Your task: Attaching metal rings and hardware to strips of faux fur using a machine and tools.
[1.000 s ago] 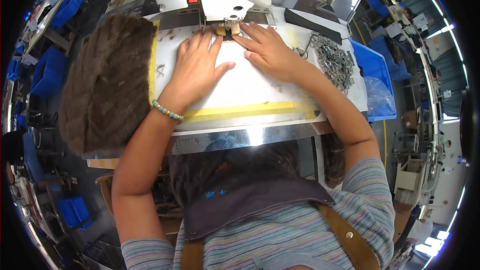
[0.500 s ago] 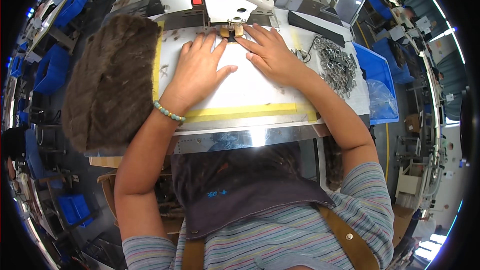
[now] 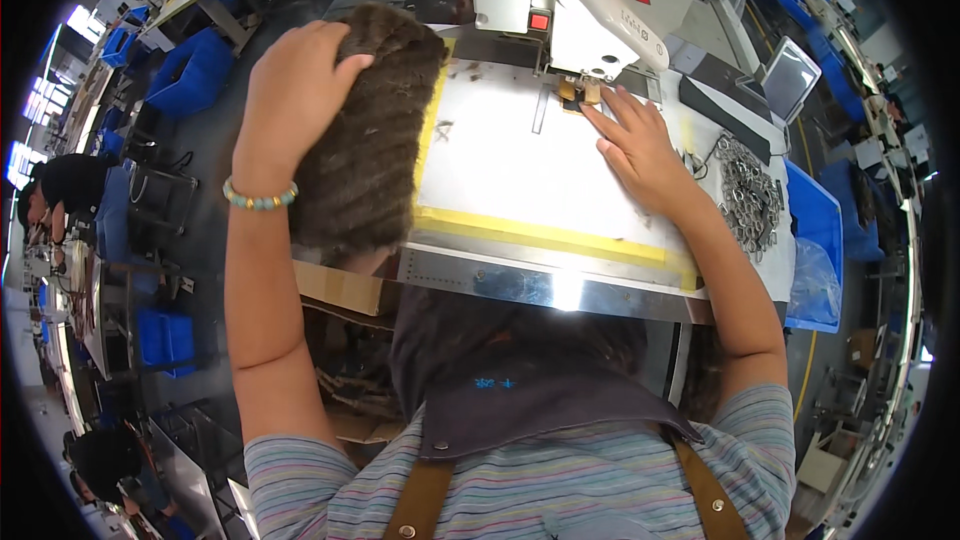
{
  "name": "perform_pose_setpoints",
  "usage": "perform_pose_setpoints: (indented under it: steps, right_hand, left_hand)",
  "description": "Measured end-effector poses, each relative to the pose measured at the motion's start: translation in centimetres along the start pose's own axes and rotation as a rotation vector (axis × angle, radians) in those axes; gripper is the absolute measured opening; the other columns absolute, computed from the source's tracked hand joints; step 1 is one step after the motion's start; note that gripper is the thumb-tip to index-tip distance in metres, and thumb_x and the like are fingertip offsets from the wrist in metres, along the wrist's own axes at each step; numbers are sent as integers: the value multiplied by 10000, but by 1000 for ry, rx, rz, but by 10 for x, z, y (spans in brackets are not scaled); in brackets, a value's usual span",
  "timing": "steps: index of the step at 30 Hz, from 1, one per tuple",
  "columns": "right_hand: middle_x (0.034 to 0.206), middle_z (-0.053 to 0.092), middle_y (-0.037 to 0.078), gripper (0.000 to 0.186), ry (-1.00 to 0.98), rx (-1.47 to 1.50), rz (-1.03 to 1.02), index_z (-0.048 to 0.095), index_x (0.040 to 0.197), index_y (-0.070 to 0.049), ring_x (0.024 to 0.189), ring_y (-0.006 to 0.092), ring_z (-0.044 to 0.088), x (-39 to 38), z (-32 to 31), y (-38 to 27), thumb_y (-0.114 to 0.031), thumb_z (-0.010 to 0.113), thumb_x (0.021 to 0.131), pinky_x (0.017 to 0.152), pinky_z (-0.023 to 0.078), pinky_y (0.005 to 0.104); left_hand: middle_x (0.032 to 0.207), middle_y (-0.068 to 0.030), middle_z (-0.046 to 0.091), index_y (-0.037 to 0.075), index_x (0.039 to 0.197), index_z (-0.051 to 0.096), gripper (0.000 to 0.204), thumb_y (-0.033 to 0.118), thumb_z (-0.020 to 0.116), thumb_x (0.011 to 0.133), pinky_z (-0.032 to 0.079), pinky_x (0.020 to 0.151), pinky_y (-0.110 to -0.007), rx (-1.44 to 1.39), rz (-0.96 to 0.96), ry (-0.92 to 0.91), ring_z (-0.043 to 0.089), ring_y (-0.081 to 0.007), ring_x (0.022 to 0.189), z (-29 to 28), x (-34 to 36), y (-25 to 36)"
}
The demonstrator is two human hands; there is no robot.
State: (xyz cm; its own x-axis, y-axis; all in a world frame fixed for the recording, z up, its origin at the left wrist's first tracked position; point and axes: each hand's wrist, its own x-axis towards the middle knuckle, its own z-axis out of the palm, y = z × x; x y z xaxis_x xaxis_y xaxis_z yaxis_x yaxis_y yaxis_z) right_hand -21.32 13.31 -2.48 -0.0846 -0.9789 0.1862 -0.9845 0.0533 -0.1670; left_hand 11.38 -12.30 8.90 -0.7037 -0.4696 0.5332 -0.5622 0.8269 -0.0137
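Observation:
A brown fur piece [image 3: 385,140] lies over the left side of the white work surface. My left hand [image 3: 290,95] is at its far left part, the fingers curved onto the fur and the thumb apart from them; the fingertips are partly hidden. The fur's near edge is blurred, with a pale underside showing. My right hand [image 3: 645,155] rests on the white surface with fingers stretched out. Its index fingertip is at a small black piece [image 3: 573,106] under the tan clamp [image 3: 592,92] of a white sewing machine [image 3: 580,25].
Right of my right hand lies a heap of metal hooks and rings [image 3: 748,195]. A dark flat strip [image 3: 725,120] lies beyond it. Yellow tape [image 3: 540,232] borders the work surface. A blue bin [image 3: 815,240] stands at the right, below a tablet screen [image 3: 790,80].
My left hand has left the machine's clamp and moved left onto the fur piece, which has shifted. My right hand stays by the clamp. The view has turned leftward.

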Motion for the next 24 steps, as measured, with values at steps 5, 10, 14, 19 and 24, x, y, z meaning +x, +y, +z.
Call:
perform_pose_setpoints:
  steps: [5, 10, 14, 19, 24]
  right_hand:
    - [1704, 369, 157, 491, 42, -31, -40, 522, 1584, -146, 1579, 400, 305, -1, -3, 0, -290, 460, 1119, 1302, 187, 584]
    - [1662, 435, 170, 460, -52, 105, -37, 560, 1544, -91, 1538, 355, 382, -5, -40, 11, -246, 455, 1124, 1280, 282, 468]
    - [1478, 634, 185, 405, -59, 258, 32, 652, 1446, -52, 1385, 359, 566, -10, -69, 2, -248, 506, 1122, 1203, 413, 411]
    - [1388, 706, 164, 388, -65, 449, -10, 692, 1389, -32, 1295, 320, 650, -10, -85, -18, -259, 522, 1124, 1152, 467, 410]
    - [1570, 558, 175, 620, -309, 1281, -100, 463, 1608, -68, 1427, 311, 550, -25, -60, -79, -357, 601, 1077, 1175, 456, 466]
  left_hand:
    - [1044, -174, 748, 13, 1110, 765, 313, 281, 738, 949, 564, 879, -478, 131, -88, -176, 701, -400, 1001, 18, -5, -40]
    - [969, -153, 731, 53, 987, 765, 169, 196, 674, 987, 540, 801, -492, -39, -111, 45, 685, -412, 933, 18, -2, -48]
    - [991, -167, 727, 27, 1021, 732, 175, 179, 648, 1005, 543, 806, -466, -61, -146, 165, 689, -410, 947, -4, -6, -55]
    - [912, -173, 703, -10, 1072, 698, 167, 144, 642, 1039, 527, 746, -350, -198, -249, 201, 663, -256, 773, -43, -16, -46]
    - [884, -163, 650, -26, 1018, 642, 67, 39, 630, 1006, 510, 703, -359, -370, -58, 114, 626, -268, 728, -76, -32, 70]
